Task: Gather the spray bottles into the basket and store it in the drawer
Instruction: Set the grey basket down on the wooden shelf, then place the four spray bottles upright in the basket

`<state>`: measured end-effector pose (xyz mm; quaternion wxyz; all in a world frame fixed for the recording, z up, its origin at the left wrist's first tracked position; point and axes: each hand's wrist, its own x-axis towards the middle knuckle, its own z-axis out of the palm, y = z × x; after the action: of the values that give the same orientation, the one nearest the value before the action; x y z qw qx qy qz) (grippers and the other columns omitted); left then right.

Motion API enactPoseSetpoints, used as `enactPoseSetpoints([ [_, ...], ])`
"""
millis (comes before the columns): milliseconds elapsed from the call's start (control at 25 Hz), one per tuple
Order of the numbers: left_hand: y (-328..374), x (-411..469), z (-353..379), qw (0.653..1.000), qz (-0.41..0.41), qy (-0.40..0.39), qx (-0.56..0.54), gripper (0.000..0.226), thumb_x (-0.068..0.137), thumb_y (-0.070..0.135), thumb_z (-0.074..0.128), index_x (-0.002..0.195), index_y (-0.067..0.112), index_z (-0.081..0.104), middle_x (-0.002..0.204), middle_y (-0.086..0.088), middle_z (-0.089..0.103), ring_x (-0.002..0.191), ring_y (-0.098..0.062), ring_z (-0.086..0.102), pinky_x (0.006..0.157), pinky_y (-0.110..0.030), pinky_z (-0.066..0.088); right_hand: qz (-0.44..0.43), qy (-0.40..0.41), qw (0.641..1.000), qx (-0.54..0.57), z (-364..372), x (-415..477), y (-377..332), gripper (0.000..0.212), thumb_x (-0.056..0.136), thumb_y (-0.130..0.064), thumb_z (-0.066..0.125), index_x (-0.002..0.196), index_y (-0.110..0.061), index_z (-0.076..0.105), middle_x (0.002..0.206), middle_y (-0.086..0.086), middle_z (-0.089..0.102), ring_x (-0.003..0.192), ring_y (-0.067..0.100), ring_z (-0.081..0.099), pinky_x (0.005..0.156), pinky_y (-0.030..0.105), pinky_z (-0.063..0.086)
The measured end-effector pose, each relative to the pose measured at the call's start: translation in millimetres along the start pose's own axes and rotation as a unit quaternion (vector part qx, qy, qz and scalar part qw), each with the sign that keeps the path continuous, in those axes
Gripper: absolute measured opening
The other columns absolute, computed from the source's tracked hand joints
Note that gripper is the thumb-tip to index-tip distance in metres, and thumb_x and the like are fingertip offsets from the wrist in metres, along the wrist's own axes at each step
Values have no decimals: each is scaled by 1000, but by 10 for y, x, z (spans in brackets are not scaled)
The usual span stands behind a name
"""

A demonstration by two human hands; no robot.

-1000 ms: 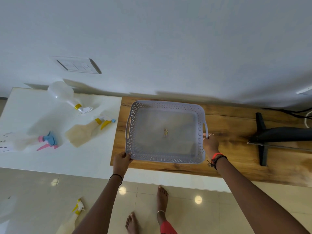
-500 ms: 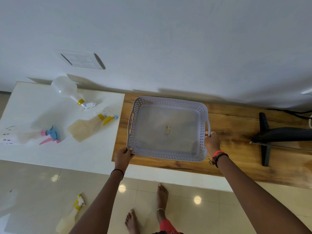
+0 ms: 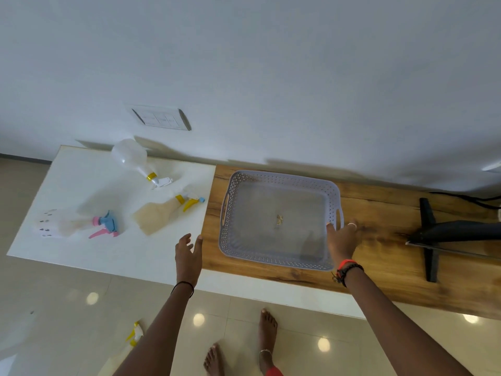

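- Your basket [image 3: 279,221] sits empty on the wooden counter section [image 3: 379,267], so the gathering step is about to start; no bottle is in it yet.
- Your left hand [image 3: 188,256] is open and empty, fingers spread, just left of the basket over the seam with the white counter [image 3: 81,253].
- Your right hand [image 3: 343,241] is open too, fingertips at the basket's right rim near the handle, gripping nothing.
- Three spray bottles lie on the white counter: the yellow-trigger bottle [image 3: 162,215] nearest, the round clear bottle [image 3: 135,161] by the wall, the pink-and-blue-trigger bottle [image 3: 78,226] farthest left.
- I judge your next move is a leftward reach for the nearest bottle.
- A fourth bottle [image 3: 132,339] lies on the glossy tiled floor.
- No drawer is in view; a black stand [image 3: 431,240] sits at right.
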<state>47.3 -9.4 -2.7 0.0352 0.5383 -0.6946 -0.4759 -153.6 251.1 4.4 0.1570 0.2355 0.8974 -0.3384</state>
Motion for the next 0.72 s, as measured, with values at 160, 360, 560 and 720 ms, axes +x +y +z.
enactPoseSetpoints([
  [160,5,80,-294,999,21,27,2,46,95,34,49,132,8,43,137,-14,47,123,-27,50,95,-35,41,-111,-6,994,5,170,-469,-196,64,89,-18,61,141,7,33,146,26,38,137,38,32,114,46,27],
  [360,-50,284,-671,997,62,24,51,42,95,32,49,131,9,45,136,-12,46,124,-28,49,103,-41,41,-154,-51,983,80,675,-1004,-509,54,90,-16,61,136,3,42,134,23,49,126,35,47,108,44,36],
  [560,-120,694,-1137,982,140,36,118,28,96,26,49,119,12,55,127,-8,54,113,-28,57,95,-41,48,-149,-104,973,141,1349,-1567,-824,28,93,-14,56,117,0,53,106,12,60,105,27,58,87,28,48],
  [720,-104,1175,-1418,967,191,24,170,18,95,18,48,102,14,64,112,-2,62,104,-24,61,76,-32,48,-88,-168,973,132,2013,-1831,-1053,20,95,-4,40,104,-3,58,93,6,62,86,18,59,60,6,38],
])
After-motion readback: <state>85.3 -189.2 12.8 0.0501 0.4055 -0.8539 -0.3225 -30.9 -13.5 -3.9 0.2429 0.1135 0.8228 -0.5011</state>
